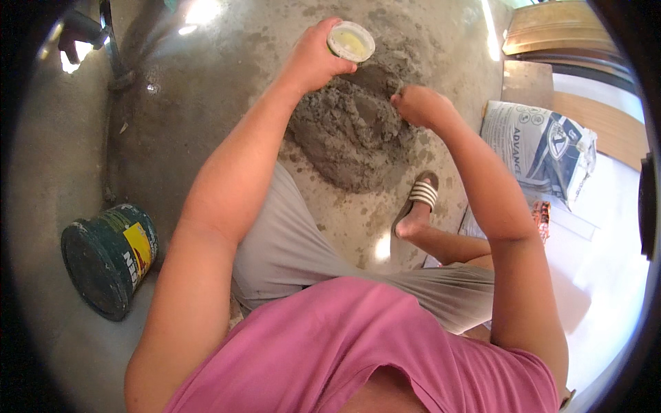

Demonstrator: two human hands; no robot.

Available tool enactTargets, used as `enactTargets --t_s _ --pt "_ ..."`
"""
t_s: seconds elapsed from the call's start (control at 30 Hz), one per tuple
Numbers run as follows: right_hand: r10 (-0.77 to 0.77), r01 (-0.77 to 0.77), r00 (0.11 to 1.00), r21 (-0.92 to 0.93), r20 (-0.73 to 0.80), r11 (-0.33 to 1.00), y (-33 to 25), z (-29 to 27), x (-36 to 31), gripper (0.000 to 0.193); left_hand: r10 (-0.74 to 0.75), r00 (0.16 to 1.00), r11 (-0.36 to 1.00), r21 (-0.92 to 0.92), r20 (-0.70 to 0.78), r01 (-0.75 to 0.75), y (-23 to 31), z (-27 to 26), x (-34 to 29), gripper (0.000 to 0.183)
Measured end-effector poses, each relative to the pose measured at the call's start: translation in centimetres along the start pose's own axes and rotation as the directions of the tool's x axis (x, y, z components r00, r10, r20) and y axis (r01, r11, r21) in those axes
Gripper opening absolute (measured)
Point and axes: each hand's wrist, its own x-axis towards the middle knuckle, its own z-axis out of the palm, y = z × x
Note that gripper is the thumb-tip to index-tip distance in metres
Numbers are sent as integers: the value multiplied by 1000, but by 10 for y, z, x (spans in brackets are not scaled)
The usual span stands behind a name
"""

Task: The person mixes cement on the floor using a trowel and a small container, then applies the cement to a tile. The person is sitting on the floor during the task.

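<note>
My left hand (318,58) grips a small round plastic tub (352,41) with a white rim and a pale yellowish inside. The tub is held above the far side of a heap of wet grey mortar (358,134) on the floor. At the heap's right edge, my right hand (421,107) is closed, knuckles up. Whatever its fingers hold, if anything, is hidden from this view. The mortar is lumpy, with a smoother hollow near the right hand.
A dark green bucket (103,261) with a yellow label lies on its side at the left. A grey and blue bag (537,148) stands at the right, near wooden panels (558,31). My sandalled foot (416,206) rests close to the heap on the damp concrete floor (206,76).
</note>
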Motion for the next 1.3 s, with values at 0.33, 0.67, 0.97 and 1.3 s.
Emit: enactTargets --t_s 0.33,0.67,0.97,1.3 --pt "28 -24 999 108 -35 994 -33 101 28 51 19 1000 1000 -24 20 -18 -12 9 4 87" --pt "276 -283 959 258 64 924 59 84 -10 45 -66 997 996 59 35 64 -19 9 5 90" --pt "258 -441 883 881 392 172 4 190 56 36 -25 998 999 -18 52 26 -8 7 -2 89" --pt "268 -232 963 536 11 812 -47 162 -20 34 -16 1000 1000 19 23 15 -9 17 6 87"
